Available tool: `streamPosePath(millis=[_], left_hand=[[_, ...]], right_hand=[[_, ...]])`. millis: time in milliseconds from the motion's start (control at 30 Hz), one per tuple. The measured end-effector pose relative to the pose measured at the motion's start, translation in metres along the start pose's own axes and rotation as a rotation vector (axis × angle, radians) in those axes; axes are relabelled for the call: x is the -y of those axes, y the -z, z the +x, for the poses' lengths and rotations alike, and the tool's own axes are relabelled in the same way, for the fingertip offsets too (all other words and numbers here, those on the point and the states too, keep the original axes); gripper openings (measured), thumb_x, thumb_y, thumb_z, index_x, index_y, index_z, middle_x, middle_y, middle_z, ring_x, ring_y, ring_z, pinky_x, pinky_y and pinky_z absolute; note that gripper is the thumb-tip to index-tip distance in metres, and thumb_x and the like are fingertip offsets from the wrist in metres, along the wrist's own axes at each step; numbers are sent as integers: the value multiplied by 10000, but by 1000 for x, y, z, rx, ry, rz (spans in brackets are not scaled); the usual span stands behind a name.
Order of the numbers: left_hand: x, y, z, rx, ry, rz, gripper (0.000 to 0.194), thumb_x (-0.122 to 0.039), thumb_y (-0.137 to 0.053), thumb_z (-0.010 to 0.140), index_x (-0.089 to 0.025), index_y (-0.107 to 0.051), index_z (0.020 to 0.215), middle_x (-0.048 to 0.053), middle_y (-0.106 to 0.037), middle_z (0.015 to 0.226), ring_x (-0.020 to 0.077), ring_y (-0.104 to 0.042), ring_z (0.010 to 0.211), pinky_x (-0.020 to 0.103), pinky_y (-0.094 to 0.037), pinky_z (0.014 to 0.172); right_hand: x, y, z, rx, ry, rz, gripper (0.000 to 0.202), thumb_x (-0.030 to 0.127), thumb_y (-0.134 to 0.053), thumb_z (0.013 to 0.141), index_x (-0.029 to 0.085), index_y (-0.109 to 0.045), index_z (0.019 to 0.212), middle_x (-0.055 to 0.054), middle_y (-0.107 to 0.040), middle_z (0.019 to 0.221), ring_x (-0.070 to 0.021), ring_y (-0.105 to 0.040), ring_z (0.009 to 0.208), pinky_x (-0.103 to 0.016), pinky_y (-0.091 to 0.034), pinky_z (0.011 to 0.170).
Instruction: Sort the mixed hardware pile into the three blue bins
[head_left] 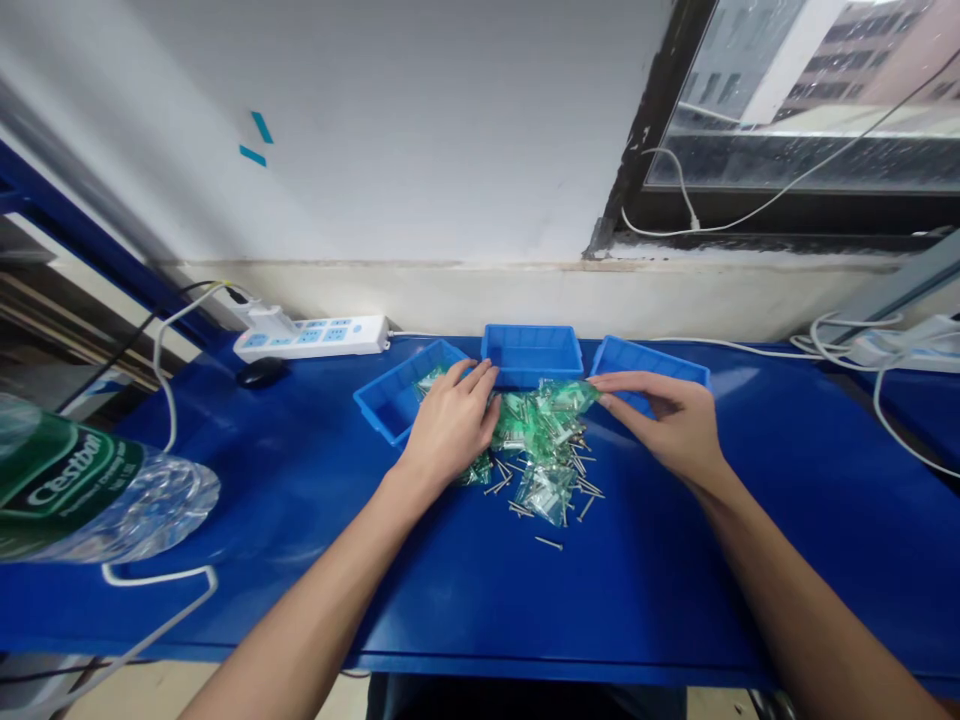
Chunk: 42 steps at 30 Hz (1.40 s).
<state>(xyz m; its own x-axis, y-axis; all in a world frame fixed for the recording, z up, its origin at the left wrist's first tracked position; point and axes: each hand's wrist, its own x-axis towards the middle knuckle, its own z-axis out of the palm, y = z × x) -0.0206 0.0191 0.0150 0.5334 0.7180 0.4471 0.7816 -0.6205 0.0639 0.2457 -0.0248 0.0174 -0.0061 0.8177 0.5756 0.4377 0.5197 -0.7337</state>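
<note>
A pile of small clear-and-green plastic packets [529, 425] lies mid-table, with loose screws [587, 487] around and under it. My right hand [667, 415] pinches the corner of one green packet [566, 396] at the pile's upper right, thumb and forefinger closed on it. Over the left side of the pile rests my left hand [455, 415], back up and fingers stretched forward; its palm side is hidden. Beside it, the left blue bin [379, 398] has a packet inside. The middle blue bin [532, 378] stands behind the pile. My right hand partly covers the right blue bin [690, 374].
A white power strip [322, 337] and a black mouse-like object [260, 372] sit at the back left. A large water bottle [97, 480] intrudes from the left. White cables [862, 350] lie at the right. One screw [549, 543] lies apart, nearer the front edge.
</note>
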Motion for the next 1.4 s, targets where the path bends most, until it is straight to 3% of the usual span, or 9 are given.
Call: streamPosePath(millis=[233,300,433,567,700,833,967,1133,1400], left_hand=[[-16,18,-3,-114,-34,-406,425,-286,-550,1003,-166,-536,1410,115,-564,1457,281,-452,1411,529,-408,1159],[-26,22,-5,-72,-38,-651,466,-308,-617,971,-211,-530,1418,89,-618,1398,237,-587,1282,446,-506,1081],[-36,23,-6,-186,74,-838,198,-274,-685,922,-219,-708,1111,40,-766,1034,174,-723,854,338,-612,789],[-19,29,-5,-395,138,-596,163,-224,-674,914,-226,-713,1072,23,-757,996,146,-678,761,322,-589,750],[8,38,-5,-510,129,-203,145,-203,-635,919,-225,-752,1000,45,-742,1006,198,-666,899,365,-567,835],[24,33,-9,-309,212,83,142,-285,-675,891,-205,-787,856,88,-738,863,279,-626,839,409,-543,693],[23,26,-11,-125,272,163,325,-411,-642,930,-201,-771,719,102,-712,717,306,-614,750,448,-507,654],[12,27,-8,-185,175,105,245,-356,-594,965,-192,-773,932,101,-753,908,309,-629,929,443,-504,769],[-5,22,-8,-153,64,41,221,-272,-552,977,-176,-743,922,99,-744,935,265,-655,917,397,-499,769]], right_hand=[[8,-15,-4,-23,-223,263,101,268,-809,762,234,-757,842,-30,-797,821,-235,-773,763,-413,-665,766],[13,-20,-5,21,-272,335,103,258,-808,761,232,-740,834,-21,-790,769,-228,-772,716,-393,-668,722],[21,-29,-8,111,-308,450,99,257,-769,807,238,-713,887,-15,-792,777,-223,-777,723,-377,-664,710],[23,-32,-9,95,-234,295,224,266,-726,843,239,-698,1064,-52,-794,986,-231,-773,869,-400,-644,807],[16,-29,-8,79,-10,-99,171,260,-657,881,233,-728,1033,-49,-783,945,-214,-742,834,-400,-611,803],[9,-23,-8,125,125,-277,233,219,-607,901,258,-708,1108,-55,-772,1045,-237,-724,971,-446,-575,901],[7,-17,-9,327,188,-371,462,125,-604,825,247,-650,1268,-79,-686,1315,-270,-627,1238,-499,-489,1069],[4,-15,-12,466,154,-451,599,79,-554,804,243,-594,1379,-77,-601,1439,-275,-540,1352,-514,-447,1126],[-2,-16,-10,443,233,-426,525,84,-549,827,262,-648,1312,-55,-693,1321,-259,-633,1248,-491,-507,1066]])
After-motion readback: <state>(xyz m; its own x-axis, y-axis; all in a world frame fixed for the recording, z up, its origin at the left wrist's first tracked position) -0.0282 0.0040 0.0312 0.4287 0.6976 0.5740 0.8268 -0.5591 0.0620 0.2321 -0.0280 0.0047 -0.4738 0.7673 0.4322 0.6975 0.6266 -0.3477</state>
